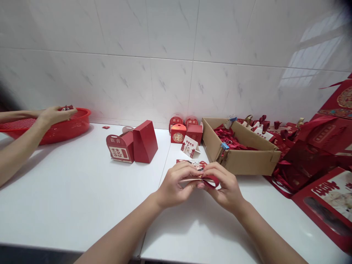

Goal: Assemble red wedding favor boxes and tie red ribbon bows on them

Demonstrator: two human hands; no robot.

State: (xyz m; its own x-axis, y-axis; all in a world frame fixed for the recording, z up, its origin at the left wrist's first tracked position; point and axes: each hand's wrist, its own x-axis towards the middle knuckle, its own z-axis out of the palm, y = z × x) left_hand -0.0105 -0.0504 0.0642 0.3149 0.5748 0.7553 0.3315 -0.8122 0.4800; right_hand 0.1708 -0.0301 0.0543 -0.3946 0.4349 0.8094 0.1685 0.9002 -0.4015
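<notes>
Above the white table, both my hands are closed around a small folded gift box [198,164] with a red and white print. My left hand [176,183] grips its left side, thumb below. My right hand [225,187] pinches a dark red ribbon [213,180], which loops at the box's right end; the fingertips of both hands meet at the middle. Fingers hide most of the box and the ribbon's other end. Just behind stands a small white printed tent-shaped box [190,147]. To the right, an open cardboard box [247,161] holds red ribbons [225,136].
Red boxes stand at left, one with a handle top [120,148] and one wedge-shaped [145,142]. Several small red boxes [178,134] line the wall. Ribboned bags [327,198] crowd the right. Another person's hands [56,114] hold something small over a red basket [66,128].
</notes>
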